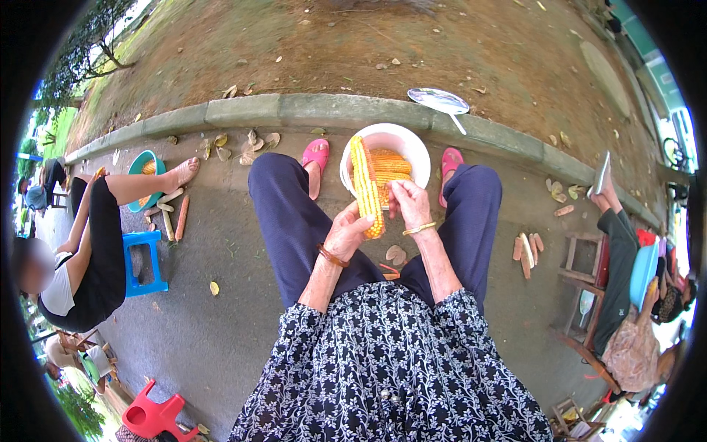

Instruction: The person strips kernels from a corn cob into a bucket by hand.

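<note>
An ear of yellow corn (365, 179) is gripped near its lower end by my left hand (349, 232), which wears a brown bangle. It slants upward in front of a white bucket (422, 160). Some kernel rows look to be gone along its right side. Beside the cob, my right hand (410, 203), with a gold-coloured bracelet, has its thumb and fingertips drawn together; whether kernels are between them cannot be seen. Several more ears of corn (392, 164) lie inside the bucket, which stands on the pavement between my feet in pink slippers.
A hand fan (439, 101) lies on the stone kerb (315, 109). To the left, a person sits by a teal basin (156, 160), bare cobs (182, 217) and a blue stool (144, 264). A red stool (157, 414) stands lower left. Cob pieces (527, 251) and another seated person are right.
</note>
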The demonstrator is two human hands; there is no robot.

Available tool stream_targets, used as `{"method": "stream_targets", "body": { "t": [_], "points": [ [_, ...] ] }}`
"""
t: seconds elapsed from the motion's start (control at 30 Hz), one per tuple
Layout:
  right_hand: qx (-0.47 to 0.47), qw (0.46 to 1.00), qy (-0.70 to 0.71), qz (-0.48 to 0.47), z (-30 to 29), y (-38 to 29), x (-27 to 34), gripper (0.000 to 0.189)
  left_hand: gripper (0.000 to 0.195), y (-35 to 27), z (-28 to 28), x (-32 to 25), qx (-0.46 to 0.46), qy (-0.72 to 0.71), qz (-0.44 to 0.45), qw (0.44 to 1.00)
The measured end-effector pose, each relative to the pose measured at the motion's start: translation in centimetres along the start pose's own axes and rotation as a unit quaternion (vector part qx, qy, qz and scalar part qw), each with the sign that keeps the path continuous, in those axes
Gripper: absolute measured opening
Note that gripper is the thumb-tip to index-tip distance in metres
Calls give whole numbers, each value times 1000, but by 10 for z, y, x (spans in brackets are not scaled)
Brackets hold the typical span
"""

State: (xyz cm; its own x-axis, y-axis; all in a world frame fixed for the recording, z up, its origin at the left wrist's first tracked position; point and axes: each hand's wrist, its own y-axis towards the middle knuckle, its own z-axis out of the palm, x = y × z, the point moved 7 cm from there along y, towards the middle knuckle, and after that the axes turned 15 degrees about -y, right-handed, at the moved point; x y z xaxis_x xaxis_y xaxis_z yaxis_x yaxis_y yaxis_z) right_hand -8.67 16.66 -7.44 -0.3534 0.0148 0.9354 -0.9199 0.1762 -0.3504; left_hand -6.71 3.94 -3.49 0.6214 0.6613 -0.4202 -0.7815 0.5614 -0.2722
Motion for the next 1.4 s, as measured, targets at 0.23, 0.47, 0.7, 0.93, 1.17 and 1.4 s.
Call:
{"method": "stream_targets", "body": {
  "t": [0.23, 0.47, 0.7, 0.93, 1.17, 1.4],
  "points": [
    [49, 997, 63, 7, 14, -13, 11, 19, 55, -1, 8, 2, 34, 26, -14, 999],
    [35, 994, 100, 8, 13, -10, 5, 22, 62, 0, 5, 3, 28, 83, 7, 996],
    [35, 992, 118, 5, 14, -11, 7, 24, 65, 0, 9, 1, 25, 110, 13, 994],
    [37, 992, 112, 35, 17, -16, 10, 22, 65, -2, 6, 1, 0, 162, 25, 986],
    [-25, 997, 44, -58, 12, -7, -7, 23, 64, 0, -2, 7, -9, 217, 37, 975],
    [-63, 996, 18, -57, 8, -6, -12, 20, 63, 0, -10, 9, -14, 316, 46, 947]
  ]
}}
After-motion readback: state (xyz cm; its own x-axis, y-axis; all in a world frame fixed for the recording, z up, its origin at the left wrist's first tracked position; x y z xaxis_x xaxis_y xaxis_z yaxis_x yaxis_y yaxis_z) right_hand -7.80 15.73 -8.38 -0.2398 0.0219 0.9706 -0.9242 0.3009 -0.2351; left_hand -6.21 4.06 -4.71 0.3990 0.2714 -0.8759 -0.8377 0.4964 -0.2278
